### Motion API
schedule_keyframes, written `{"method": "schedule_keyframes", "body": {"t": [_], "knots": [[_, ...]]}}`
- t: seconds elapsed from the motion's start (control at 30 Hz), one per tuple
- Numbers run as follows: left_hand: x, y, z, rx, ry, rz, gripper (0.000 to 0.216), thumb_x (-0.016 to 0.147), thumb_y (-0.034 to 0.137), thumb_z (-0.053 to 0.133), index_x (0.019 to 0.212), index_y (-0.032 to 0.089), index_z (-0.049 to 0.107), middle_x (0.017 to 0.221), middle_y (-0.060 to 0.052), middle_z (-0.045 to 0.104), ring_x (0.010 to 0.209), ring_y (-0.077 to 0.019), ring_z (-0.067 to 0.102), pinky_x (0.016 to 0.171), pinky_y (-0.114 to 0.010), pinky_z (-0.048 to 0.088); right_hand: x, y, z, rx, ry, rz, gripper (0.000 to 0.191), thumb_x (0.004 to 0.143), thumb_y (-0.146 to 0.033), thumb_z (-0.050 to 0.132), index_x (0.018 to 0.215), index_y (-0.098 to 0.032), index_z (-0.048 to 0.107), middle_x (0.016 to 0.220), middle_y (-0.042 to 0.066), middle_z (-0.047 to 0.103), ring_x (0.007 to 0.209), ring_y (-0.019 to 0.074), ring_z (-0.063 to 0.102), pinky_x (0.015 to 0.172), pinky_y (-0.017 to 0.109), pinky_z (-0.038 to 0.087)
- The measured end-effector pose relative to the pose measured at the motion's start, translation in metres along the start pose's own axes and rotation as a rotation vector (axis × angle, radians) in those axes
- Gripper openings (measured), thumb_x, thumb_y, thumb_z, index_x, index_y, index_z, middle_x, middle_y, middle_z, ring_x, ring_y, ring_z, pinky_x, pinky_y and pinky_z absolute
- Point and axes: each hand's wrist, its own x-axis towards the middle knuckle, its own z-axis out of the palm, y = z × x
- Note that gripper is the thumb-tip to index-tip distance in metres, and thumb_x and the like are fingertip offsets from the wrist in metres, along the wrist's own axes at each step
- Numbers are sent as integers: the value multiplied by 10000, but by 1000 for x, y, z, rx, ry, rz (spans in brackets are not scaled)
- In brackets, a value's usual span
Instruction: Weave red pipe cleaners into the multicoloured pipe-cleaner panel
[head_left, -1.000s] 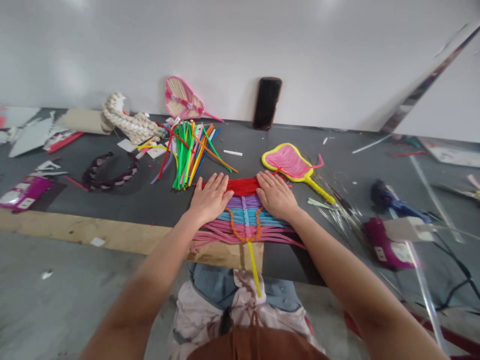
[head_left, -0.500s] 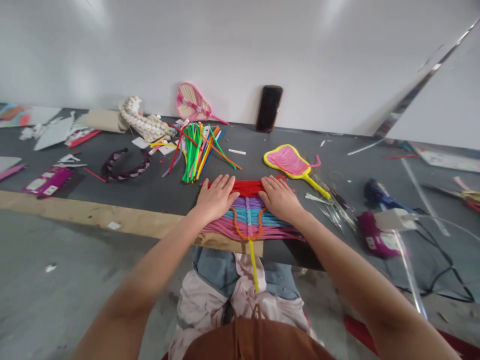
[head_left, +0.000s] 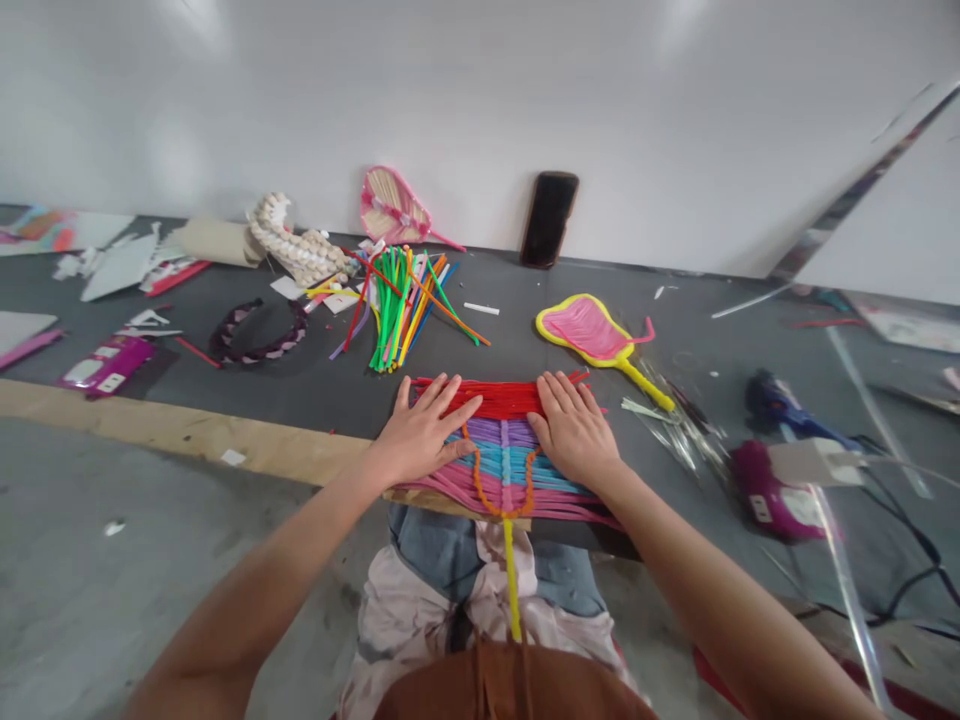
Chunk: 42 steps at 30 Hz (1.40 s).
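Note:
A flat piece made of rows of pipe cleaners, red [head_left: 499, 398] at the far side, then purple, blue and pink, lies at the table's front edge. Down its middle runs a wrapped spine [head_left: 505, 462], flanked by a curved orange twisted pipe cleaner [head_left: 480, 490]. A yellow stem [head_left: 512, 580] sticks out over the edge towards my lap. My left hand [head_left: 424, 430] rests on the left side of the rows, fingers spread. On the right side my right hand [head_left: 576, 428] lies flat, its fingers stretched out. Both palms cover part of the rows.
Behind the work lie a bundle of coloured pipe cleaners [head_left: 390, 310] and a yellow-rimmed pink leaf shape [head_left: 585, 328]. A phone [head_left: 550, 220] and a pink leaf fan [head_left: 394, 208] lean on the wall. A dark braided ring [head_left: 259, 345] lies left; a glue gun [head_left: 787, 405] lies right.
Both hands and the pipe cleaner piece have come a little closer to my body. My left fingers are spread wider. The view has shifted slightly.

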Motion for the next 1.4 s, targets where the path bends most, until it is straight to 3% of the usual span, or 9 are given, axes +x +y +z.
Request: {"method": "schedule_keyframes", "body": {"t": [0.13, 0.23, 0.33, 0.43, 0.57, 0.67, 0.77, 1.0, 1.4], "knots": [[2, 12, -28, 39, 55, -56, 755, 969, 626, 282, 1574, 210, 110, 1592, -153, 283, 1481, -304, 258, 1181, -644, -13, 0, -1, 0, -4, 0, 4, 575, 1004, -392, 304, 1449, -57, 448, 1495, 161, 465, 1424, 291, 372, 1161, 471, 277], [9, 43, -46, 150, 214, -160, 774, 954, 612, 367, 1556, 146, 228, 1574, -196, 303, 1484, -341, 236, 1189, -626, -56, 0, -1, 0, 1, -4, -2, 584, 1003, -400, 312, 1452, -48, 440, 1500, 158, 459, 1426, 293, 368, 1164, 470, 276], [23, 79, -47, 157, 250, -3, 691, 969, 571, 377, 1522, 159, 329, 1568, -163, 334, 1488, -294, 246, 1219, -584, -9, -2, 1, 3, -5, 7, -13, 555, 991, -363, 338, 1449, -69, 448, 1488, 154, 478, 1421, 286, 379, 1157, 464, 293], [43, 92, -34, 115, 258, 109, 722, 976, 596, 310, 1516, 118, 326, 1553, -172, 366, 1476, -277, 279, 1226, -550, 115, -5, 2, 6, -17, 38, -40, 532, 975, -316, 352, 1436, -76, 470, 1471, 156, 498, 1412, 287, 395, 1145, 465, 318], [54, 71, -14, 37, 202, -177, 770, 969, 632, 242, 1537, 112, 272, 1531, -212, 386, 1452, -358, 307, 1166, -657, 175, -4, 2, 8, -12, 91, -47, 553, 989, -360, 333, 1424, -52, 479, 1459, 158, 511, 1387, 294, 428, 1142, 473, 323], [50, 55, -4, -19, 134, -308, 635, 1010, 517, 208, 1537, 172, 288, 1567, -160, 341, 1462, -365, 279, 1139, -715, 154, -3, 0, 8, -7, 88, -42, 561, 1000, -390, 319, 1412, -53, 494, 1448, 157, 524, 1376, 295, 442, 1135, 473, 325], [45, 53, 3, -19, 149, -320, 577, 1020, 420, 204, 1544, 186, 272, 1588, -141, 303, 1479, -335, 248, 1161, -690, 118, -4, -1, 7, -9, 84, -37, 554, 1003, -387, 323, 1416, -56, 487, 1449, 156, 524, 1384, 297, 430, 1135, 483, 309], [46, 54, 8, -18, 196, -309, 575, 1014, 457, 224, 1526, 215, 327, 1582, -130, 321, 1477, -342, 252, 1161, -680, 127, -3, -2, 4, -34, 55, -14, 544, 999, -384, 351, 1431, -77, 476, 1467, 145, 505, 1403, 314, 397, 1134, 511, 294], [0, 9, 12, -57, 154, -386, 563, 1023, 440, 226, 1527, 203, 304, 1589, -85, 305, 1488, -275, 249, 1156, -668, 206, -3, -2, 5, -23, 17, -3, 538, 1003, -380, 342, 1444, -96, 462, 1498, 113, 471, 1416, 294, 386, 1147, 499, 300]]}}
